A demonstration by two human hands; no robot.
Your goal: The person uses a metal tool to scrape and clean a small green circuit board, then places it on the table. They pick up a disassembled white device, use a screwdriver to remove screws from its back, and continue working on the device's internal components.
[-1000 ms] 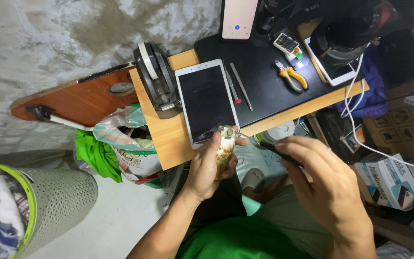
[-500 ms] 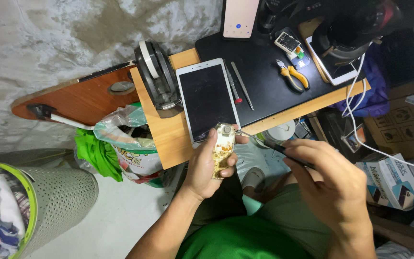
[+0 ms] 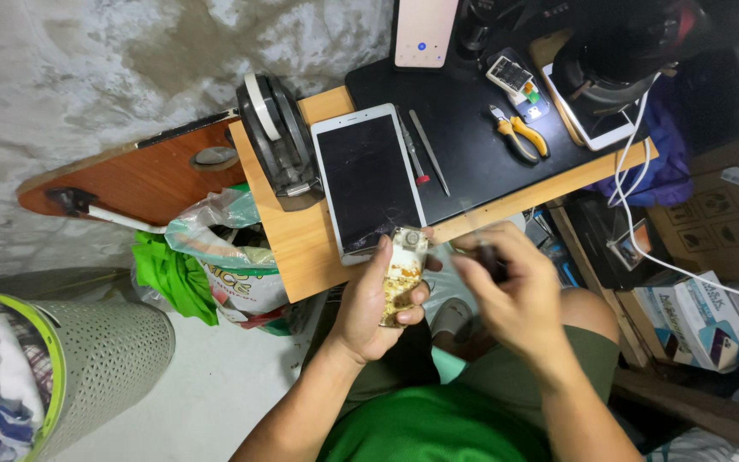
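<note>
1. The left hand (image 3: pixel 375 304) sits at lower centre of the frame, its grip closed around a small phone (image 3: pixel 403 275) with its back off, showing a pale, yellow-stained inside.
2. The phone stands nearly upright in that hand, just below the near edge of the counter (image 3: pixel 297 239) and over the person's lap.
3. The right hand (image 3: pixel 515 299) is just right of the phone, blurred; its fingers are clenched around a dark slim tool (image 3: pixel 491 259), whose tip cannot be made out.
4. The two hands are close together but I cannot tell whether they touch.
5. On the counter just above the phone lies a white tablet (image 3: pixel 369 180), screen dark, partly on a black mat (image 3: pixel 472 120).
6. On the mat, right of the tablet, lie two thin drivers (image 3: pixel 421 154), and further right yellow-handled pliers (image 3: pixel 519 137).
7. A round grey-and-white object (image 3: pixel 271 133) stands at the left end of the counter.
8. At the top edge a pale phone (image 3: pixel 425 32) leans upright.
9. Left of the counter sit a plastic bag (image 3: pixel 228 257) and green cloth (image 3: pixel 173 274); a mesh basket (image 3: pixel 87 368) with laundry fills the lower left corner.
</note>
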